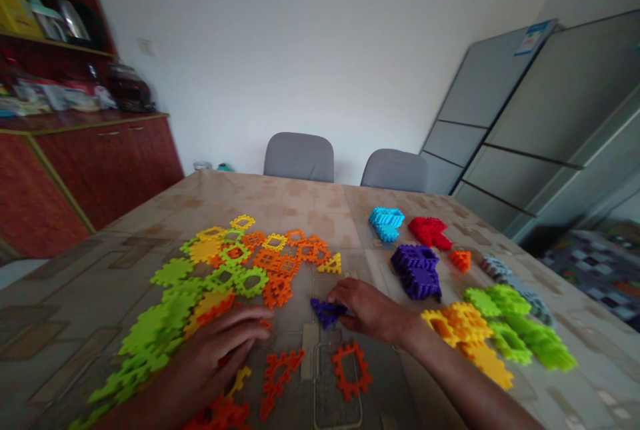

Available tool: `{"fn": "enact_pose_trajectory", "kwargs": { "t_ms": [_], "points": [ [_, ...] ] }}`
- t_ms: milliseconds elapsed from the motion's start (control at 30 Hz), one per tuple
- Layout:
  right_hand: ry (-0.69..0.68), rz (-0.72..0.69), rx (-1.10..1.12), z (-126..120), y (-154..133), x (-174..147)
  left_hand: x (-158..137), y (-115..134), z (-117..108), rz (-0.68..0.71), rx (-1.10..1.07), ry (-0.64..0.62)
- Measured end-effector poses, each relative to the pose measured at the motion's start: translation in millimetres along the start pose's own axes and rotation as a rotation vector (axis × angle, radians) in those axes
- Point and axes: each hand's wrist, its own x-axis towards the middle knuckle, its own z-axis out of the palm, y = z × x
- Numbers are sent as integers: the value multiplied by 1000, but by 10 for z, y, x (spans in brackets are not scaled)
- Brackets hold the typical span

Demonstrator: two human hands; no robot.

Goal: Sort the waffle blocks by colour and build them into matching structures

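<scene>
Along the far edge of the rectangular table with a tan, block-patterned cover, a broad band of patterned surface runs from side to side, with two grey rounded chair backs just beyond it. A narrower lane leads toward the person between a spread heap of flat, toothed lime-green plastic pieces and orange plastic pieces on the left and sorted stacks on the right.

Within this lane, the right hand pinches a dark purple triangular toothed plastic piece in its fingertips. The left hand lies over the heap's near edge, fingers bent; whether they grip anything cannot be told. Nearer the person, an orange triangular frame and an orange square frame lie apart.

Right of the right hand, a dark purple stack and a yellow-orange stack border the lane, with light-blue and red stacks farther back and a lime-green stack toward the right edge.
</scene>
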Motion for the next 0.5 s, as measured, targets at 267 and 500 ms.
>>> {"fn": "enact_pose_trajectory", "kwargs": {
  "t_ms": [267,500],
  "points": [
    [88,53,53,98,-37,-54,-63,-83,25,12,32,15],
    [282,311,9,-236,80,-403,-94,-154,58,34,79,23]
  ]
}}
